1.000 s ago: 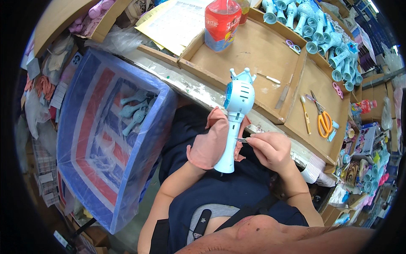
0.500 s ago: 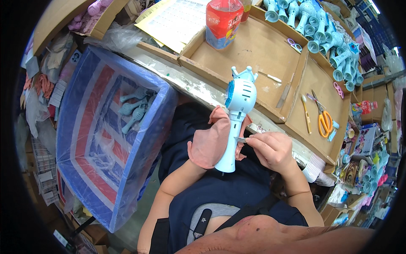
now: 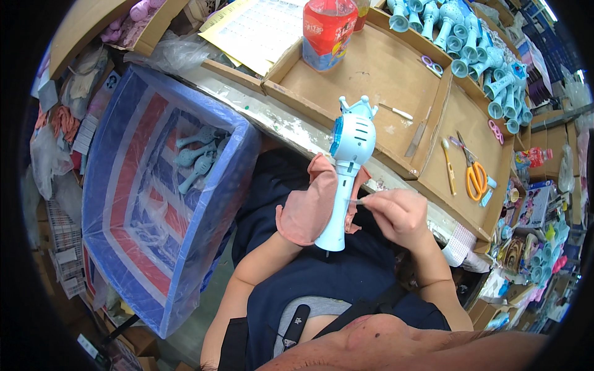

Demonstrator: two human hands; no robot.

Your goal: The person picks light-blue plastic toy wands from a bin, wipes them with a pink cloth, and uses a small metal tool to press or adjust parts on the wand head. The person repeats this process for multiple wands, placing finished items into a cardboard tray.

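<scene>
A light blue plastic toy wand [image 3: 354, 139] stands nearly upright over my lap, its round crowned head at the top and its flared handle end at the bottom. My left hand [image 3: 311, 207], in a pink glove, is wrapped round the handle. Beside the handle, my right hand [image 3: 401, 216] is bare and pinches a small thin metal blade [image 3: 354, 201]. The blade's tip lies at the handle's right side; whether it touches cannot be made out. Most of the blade is hidden in my fingers.
At left stands a blue plastic-lined bin [image 3: 170, 315] with several blue wands [image 3: 201, 164]. Cardboard trays [image 3: 371, 65] on the bench hold a red-labelled bottle [image 3: 326, 34], a knife [image 3: 417, 133], a toothbrush [image 3: 448, 166] and orange scissors [image 3: 475, 179]. Many blue wands [image 3: 470, 37] lie at the back right.
My right hand has turned slightly, and the blade now shows thinner beside the handle. The wand and my left hand have hardly moved.
</scene>
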